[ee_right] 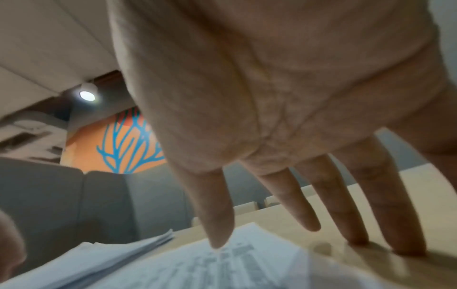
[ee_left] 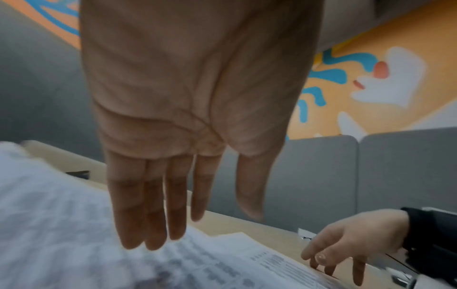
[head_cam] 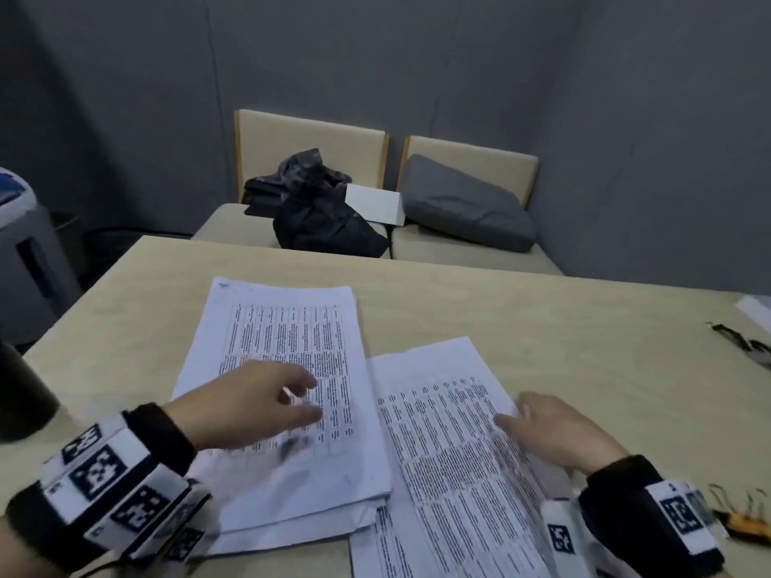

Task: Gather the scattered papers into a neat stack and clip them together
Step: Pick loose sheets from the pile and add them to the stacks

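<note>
Two lots of printed white papers lie on the pale wooden table point(head_cam: 542, 310). The left pile point(head_cam: 288, 340) holds several sheets, slightly fanned. The right sheets point(head_cam: 442, 431) overlap its lower corner. My left hand point(head_cam: 267, 402) hovers open just over the left pile, fingers straight point(ee_left: 153, 215). My right hand point(head_cam: 542, 427) rests open at the right edge of the right sheets, thumb point(ee_right: 217, 224) on the paper and fingertips point(ee_right: 405, 234) on the table. Orange binder clips point(head_cam: 738, 521) lie beside my right wrist. Black clips point(head_cam: 738, 340) sit at the far right.
A dark cylinder point(head_cam: 21, 394) stands at the table's left edge. Behind the table is a beige bench with dark clothing point(head_cam: 321, 210), a white card point(head_cam: 375, 204) and a grey cushion point(head_cam: 467, 206). A grey bin point(head_cam: 25, 260) stands left of the table.
</note>
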Available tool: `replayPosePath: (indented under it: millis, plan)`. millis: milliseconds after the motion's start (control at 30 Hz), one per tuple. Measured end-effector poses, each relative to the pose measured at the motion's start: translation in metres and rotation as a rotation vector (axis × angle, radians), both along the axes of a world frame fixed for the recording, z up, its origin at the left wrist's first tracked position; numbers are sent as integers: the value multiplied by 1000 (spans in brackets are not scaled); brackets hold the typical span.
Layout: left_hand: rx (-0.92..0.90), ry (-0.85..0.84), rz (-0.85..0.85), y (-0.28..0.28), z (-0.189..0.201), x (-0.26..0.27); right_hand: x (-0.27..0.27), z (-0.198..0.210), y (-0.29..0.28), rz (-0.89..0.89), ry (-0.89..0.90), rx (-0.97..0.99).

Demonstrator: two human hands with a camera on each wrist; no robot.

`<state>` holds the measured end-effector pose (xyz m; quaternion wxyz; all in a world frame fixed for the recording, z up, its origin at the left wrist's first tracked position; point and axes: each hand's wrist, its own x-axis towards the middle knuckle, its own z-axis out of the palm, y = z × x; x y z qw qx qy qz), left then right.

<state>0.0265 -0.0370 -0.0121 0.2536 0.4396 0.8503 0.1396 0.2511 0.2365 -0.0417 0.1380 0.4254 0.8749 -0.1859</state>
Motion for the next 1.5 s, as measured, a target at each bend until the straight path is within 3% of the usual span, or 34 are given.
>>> replayPosePath:
  millis: [100, 333, 433, 967, 1133, 1233, 1500]
  plan:
    - [-72, 61, -200, 49, 0, 12, 20, 0, -1, -34, -121, 7]
    - [-163, 241, -190, 134, -35, 13, 27, 3, -35, -55, 30, -138]
    - [-168, 325, -183, 139, -43, 16, 33, 4, -37, -58, 114, -177]
    - [-287, 361, -125, 150, -39, 17, 57, -10, -29, -168, 395, -385]
    - [-261, 210, -91, 147, -35, 17, 62, -15, -27, -159, 414, -388]
    - [-188, 138, -144, 149, -27, 15, 65, -14, -26, -190, 459, -416]
    - [367, -25, -164, 163, 49, 21, 93, 17, -10, -357, 785, -442]
